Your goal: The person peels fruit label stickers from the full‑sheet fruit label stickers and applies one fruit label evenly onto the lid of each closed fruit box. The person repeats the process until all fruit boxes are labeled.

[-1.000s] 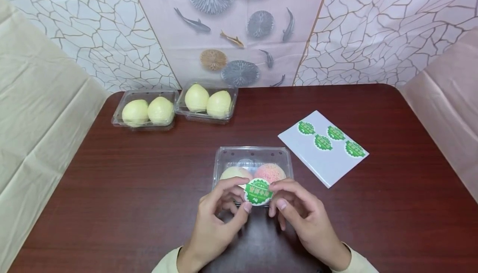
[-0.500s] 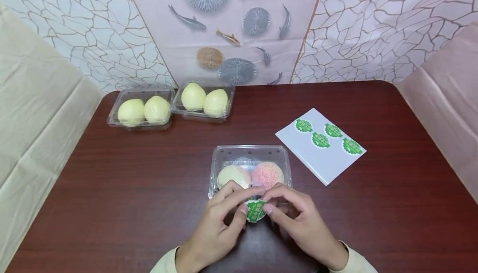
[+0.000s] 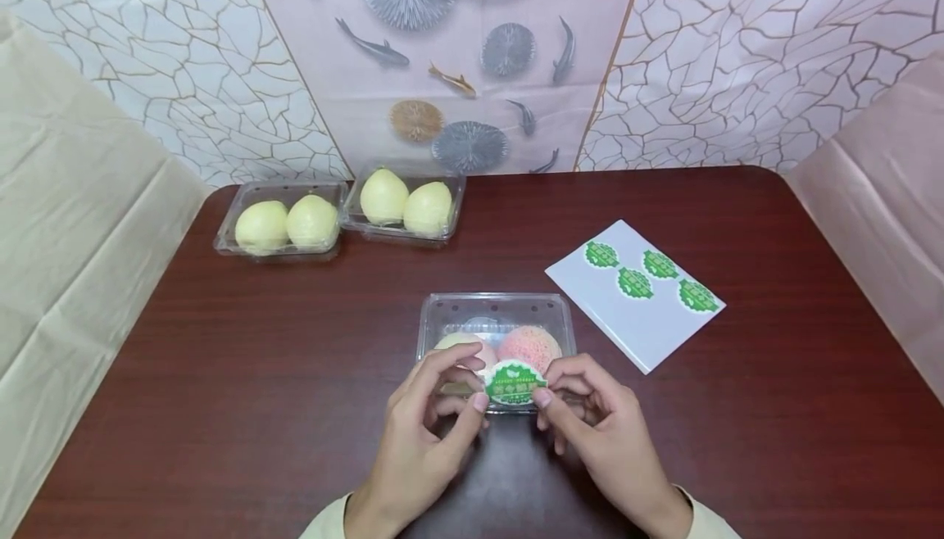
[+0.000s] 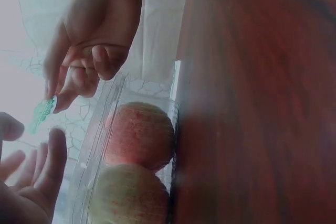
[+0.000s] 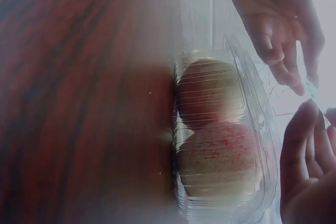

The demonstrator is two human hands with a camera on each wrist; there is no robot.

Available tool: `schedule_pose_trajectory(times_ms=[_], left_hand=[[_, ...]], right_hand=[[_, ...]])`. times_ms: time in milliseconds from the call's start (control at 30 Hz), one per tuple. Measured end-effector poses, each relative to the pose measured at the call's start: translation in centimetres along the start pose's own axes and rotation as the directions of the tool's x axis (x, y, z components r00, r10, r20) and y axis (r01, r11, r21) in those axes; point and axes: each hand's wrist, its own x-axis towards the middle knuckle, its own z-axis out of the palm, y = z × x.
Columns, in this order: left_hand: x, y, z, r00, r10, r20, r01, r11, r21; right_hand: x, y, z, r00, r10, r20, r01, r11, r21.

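A round green-and-white sticker (image 3: 512,383) is up over the near edge of a clear plastic fruit box (image 3: 442,315). My right hand (image 3: 608,428) pinches the sticker's right edge between thumb and forefinger. On its other side my left hand (image 3: 420,432) has thumb and forefinger spread apart, close to the left edge. The left wrist view shows a gap between the left fingers and the sticker (image 4: 42,114). Inside the closed box lie two peaches, one pink (image 3: 529,346) and one paler (image 3: 459,341), partly covered by the left fingers in the head view.
Right of the box lies a white sheet (image 3: 627,322) bearing several green stickers (image 3: 634,283). Two more clear boxes, each with two pale yellow fruits, stand at the back left: one box (image 3: 280,191) beside the other (image 3: 457,195). Patterned cloth (image 3: 472,113) hangs behind the table.
The sticker has been turned around, its leaf mark now at the top. Both hands first drew it lower and closer to me; now they are raised again and the left fingers have let go.
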Motion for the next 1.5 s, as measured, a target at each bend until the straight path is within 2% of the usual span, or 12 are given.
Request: schedule_pose_trajectory(times_ms=[167,367,533,633,733,900,1033,1233,1367,1500], left_hand=[[-0.2,-0.2,0.0,0.997,-0.074,-0.002,0.074,0.996,-0.045],[-0.1,-0.2,-0.1,0.997,-0.073,0.001,0.073,0.996,-0.061],[-0.1,-0.1,-0.2,0.996,-0.082,-0.039,0.081,0.996,-0.041],[-0.1,0.0,-0.3,0.989,-0.127,-0.075,0.124,0.991,-0.040],[0.0,0.1,-0.3,0.976,-0.194,-0.098,0.191,0.981,-0.045],[0.1,0.4,-0.3,0.960,-0.261,-0.102,0.257,0.965,-0.052],[0.2,0.4,-0.2,0.964,-0.248,-0.094,0.245,0.969,-0.045],[0.4,0.5,-0.2,0.969,-0.222,-0.108,0.223,0.975,-0.004],[0.8,0.5,-0.5,0.988,-0.131,-0.087,0.142,0.980,0.136],[1.5,0.5,-1.2,0.999,-0.043,-0.032,0.051,0.948,0.315]], right_hand=[[-0.1,0.1,0.0,0.999,0.015,-0.043,-0.014,1.000,0.010],[-0.1,0.2,0.3,0.998,-0.048,-0.048,0.049,0.999,0.016],[0.0,0.0,0.4,0.998,-0.051,-0.044,0.050,0.998,-0.024],[0.0,0.1,0.4,0.998,-0.050,-0.046,0.047,0.997,-0.066],[0.0,0.1,0.4,0.997,-0.059,-0.053,0.052,0.991,-0.122],[0.0,0.2,0.4,0.994,-0.094,-0.046,0.087,0.986,-0.142],[0.2,0.2,0.4,0.994,-0.104,-0.041,0.097,0.986,-0.136],[0.5,-0.1,0.4,0.991,-0.124,-0.044,0.114,0.976,-0.183],[1.0,-0.5,0.3,0.987,-0.154,-0.050,0.137,0.959,-0.248],[1.8,-1.0,0.0,0.984,-0.168,-0.049,0.136,0.910,-0.391]])
